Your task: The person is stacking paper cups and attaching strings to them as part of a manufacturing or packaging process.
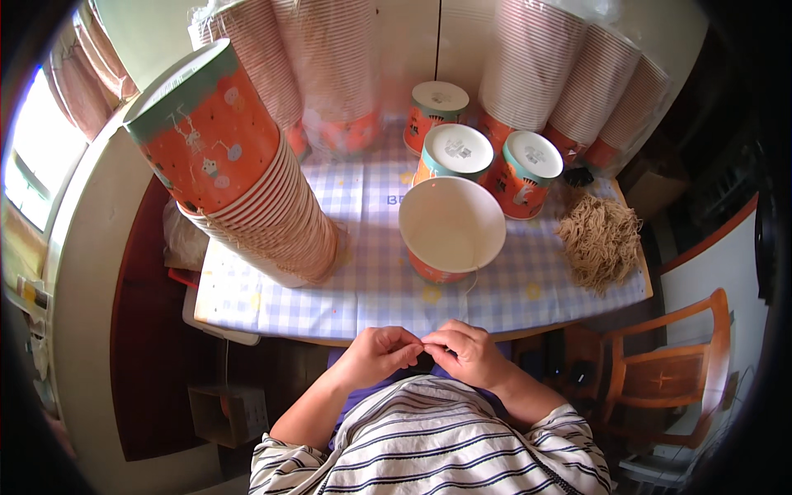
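Left hand (381,353): fingers curled, tips pinched against those of the other hand at the table's near edge; something small and dark sits between them, too small to tell what.
Right hand (467,353): likewise curled and pinching; knuckles up; touching the left hand.
Open cup (451,227): wide round paper tub, plain white inside, orange printed wall; stands on the cloth just beyond the hands; a thin string hangs at its side.
Lidded cups (459,151): three upright, flat white lids, teal rims; behind the open one.
Nested stack (247,177): ribbed, leaning column of orange cups, left.
String bundle (601,239): tangled tan fibres, right.
Tablecloth (371,289): smooth blue-and-white check.
Chair (670,363): wooden, orange-brown, lower right.
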A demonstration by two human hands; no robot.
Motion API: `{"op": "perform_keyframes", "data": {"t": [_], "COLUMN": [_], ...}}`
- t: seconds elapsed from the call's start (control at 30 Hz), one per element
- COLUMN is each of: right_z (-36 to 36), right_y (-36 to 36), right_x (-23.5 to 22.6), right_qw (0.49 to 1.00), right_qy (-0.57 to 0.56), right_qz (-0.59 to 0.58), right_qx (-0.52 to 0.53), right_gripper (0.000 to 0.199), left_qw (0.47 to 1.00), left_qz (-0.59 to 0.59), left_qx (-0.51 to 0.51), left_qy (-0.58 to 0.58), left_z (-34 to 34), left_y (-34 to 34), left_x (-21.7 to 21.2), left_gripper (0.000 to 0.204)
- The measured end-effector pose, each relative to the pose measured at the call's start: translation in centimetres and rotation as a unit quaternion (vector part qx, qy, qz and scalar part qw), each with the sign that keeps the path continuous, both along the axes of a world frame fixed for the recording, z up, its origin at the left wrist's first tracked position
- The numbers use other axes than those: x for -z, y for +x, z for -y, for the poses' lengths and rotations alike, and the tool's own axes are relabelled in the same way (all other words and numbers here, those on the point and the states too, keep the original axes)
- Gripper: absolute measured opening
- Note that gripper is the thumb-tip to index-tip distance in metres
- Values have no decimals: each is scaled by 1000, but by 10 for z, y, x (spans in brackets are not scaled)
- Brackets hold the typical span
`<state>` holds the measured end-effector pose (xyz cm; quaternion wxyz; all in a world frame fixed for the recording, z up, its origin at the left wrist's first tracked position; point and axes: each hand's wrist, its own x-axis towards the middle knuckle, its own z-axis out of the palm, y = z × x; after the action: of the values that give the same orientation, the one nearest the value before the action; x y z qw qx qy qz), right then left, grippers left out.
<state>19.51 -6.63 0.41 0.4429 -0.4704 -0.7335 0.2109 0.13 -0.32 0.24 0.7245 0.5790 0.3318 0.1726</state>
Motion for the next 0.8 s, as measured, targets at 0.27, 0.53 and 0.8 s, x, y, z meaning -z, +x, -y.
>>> {"op": "perform_keyframes", "data": {"t": [0.27, 0.53, 0.8], "right_z": [2, -3, -20], "right_y": [6, 15, 19], "right_x": [-18, -36, -33], "right_qw": [989, 983, 997], "right_qy": [111, 148, 74], "right_qz": [94, 110, 19], "right_qx": [-14, -11, 0], "right_gripper": [20, 22, 18], "left_qw": [988, 884, 888], "left_qz": [-48, 6, 17], "left_qx": [30, 44, 6], "left_qy": [144, 464, 459], "left_z": [2, -10, -27], "left_y": [1, 12, 19], "left_x": [-34, -52, -49], "left_gripper": [15, 16, 17]}}
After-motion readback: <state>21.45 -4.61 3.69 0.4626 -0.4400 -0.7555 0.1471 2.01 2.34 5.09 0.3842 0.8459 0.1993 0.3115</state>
